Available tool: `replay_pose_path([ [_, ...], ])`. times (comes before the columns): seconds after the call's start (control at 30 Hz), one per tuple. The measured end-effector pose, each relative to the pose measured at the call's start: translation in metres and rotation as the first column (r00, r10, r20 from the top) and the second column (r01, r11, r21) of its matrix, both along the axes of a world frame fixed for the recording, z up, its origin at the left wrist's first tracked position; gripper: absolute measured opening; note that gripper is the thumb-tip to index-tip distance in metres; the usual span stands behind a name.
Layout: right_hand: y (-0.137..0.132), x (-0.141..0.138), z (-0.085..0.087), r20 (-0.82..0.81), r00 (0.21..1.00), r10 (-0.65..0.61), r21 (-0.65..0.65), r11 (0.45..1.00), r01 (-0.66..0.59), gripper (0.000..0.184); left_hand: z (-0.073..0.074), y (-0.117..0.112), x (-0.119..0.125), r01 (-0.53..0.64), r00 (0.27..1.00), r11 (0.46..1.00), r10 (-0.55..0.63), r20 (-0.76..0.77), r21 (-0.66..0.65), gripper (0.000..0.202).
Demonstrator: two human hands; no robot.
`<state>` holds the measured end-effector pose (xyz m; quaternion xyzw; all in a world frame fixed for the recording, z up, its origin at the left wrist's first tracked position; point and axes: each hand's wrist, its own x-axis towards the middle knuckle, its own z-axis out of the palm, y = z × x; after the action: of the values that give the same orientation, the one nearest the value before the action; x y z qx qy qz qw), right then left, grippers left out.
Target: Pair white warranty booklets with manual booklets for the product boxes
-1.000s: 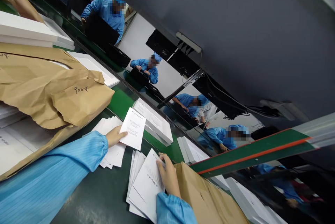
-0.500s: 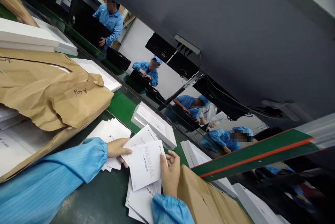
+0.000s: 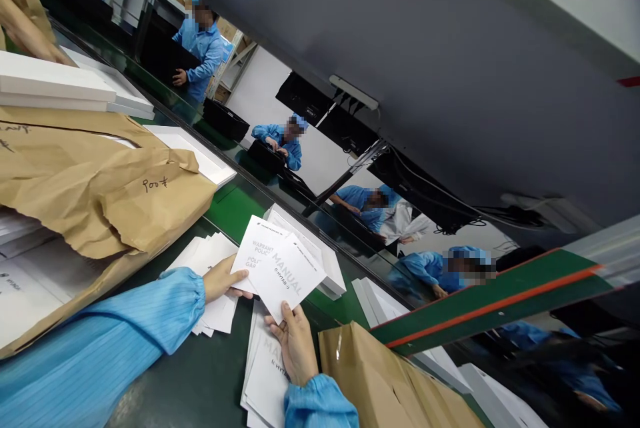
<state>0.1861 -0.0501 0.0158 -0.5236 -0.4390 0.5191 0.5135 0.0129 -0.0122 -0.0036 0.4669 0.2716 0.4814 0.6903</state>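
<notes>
My left hand point(image 3: 225, 280) pinches a white warranty policy booklet point(image 3: 256, 249) by its lower left corner. Overlapping it in front is a white manual point(image 3: 290, 276), whose lower edge my right hand point(image 3: 294, 341) grips between thumb and fingers. Both booklets are raised above the green work surface. A stack of manuals point(image 3: 265, 375) lies below my right hand, partly covered by it. Beneath and beside my left hand is a loose pile of white booklets point(image 3: 207, 255).
A torn brown paper package point(image 3: 105, 181) holding white booklets fills the left side. Another brown package point(image 3: 370, 375) stands right of my right hand. White boxes point(image 3: 320, 248) line the belt behind. A green beam point(image 3: 480, 301) slants across the right; co-workers in blue point(image 3: 203, 48) work beyond.
My right hand has moved left with the manual, which is now turned and overlaps more of the warranty booklet. My left hand has barely shifted. The camera view has tilted slightly.
</notes>
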Motion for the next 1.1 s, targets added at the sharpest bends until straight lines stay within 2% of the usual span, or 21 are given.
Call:
replay_pose_path([
  [0.07, 0.0008, 0.0037, -0.0003, -0.009, 1.0, -0.01, 0.025, 1.0, 0.01, 0.044, -0.0019, 0.0012, 0.0002, -0.003, 1.0, 1.0, 0.003, 0.011, 0.002, 0.053],
  [0.23, 0.0006, 0.0062, 0.0015, -0.009, 0.994, 0.107, 0.044, 0.993, -0.107, 0.038, 0.0006, -0.0005, -0.0002, 0.005, 1.0, 1.0, -0.005, -0.022, 0.029, 0.054],
  [0.33, 0.0006, 0.0057, 0.0003, -0.002, 0.991, 0.136, 0.057, 0.989, -0.135, 0.033, 0.0028, -0.0023, -0.0003, -0.004, 0.999, 0.999, 0.006, -0.041, 0.052, 0.051],
  [0.67, 0.0015, 0.0072, -0.0037, -0.004, 0.996, 0.084, 0.099, 0.992, -0.083, 0.023, -0.0049, 0.0009, 0.0017, -0.014, 0.999, 0.998, 0.016, -0.028, 0.068, 0.05],
  [0.83, 0.0003, 0.005, -0.0009, 0.043, 0.993, 0.108, 0.086, 0.99, -0.112, 0.021, -0.0047, 0.001, 0.0019, -0.02, 1.0, 0.998, 0.021, -0.01, 0.065, 0.05],
  [1.1, 0.0011, 0.0066, -0.004, 0.069, 0.992, 0.101, 0.094, 0.99, -0.107, 0.022, -0.0014, 0.0003, -0.0003, 0.038, 0.999, 0.998, -0.036, -0.031, 0.056, 0.05],
])
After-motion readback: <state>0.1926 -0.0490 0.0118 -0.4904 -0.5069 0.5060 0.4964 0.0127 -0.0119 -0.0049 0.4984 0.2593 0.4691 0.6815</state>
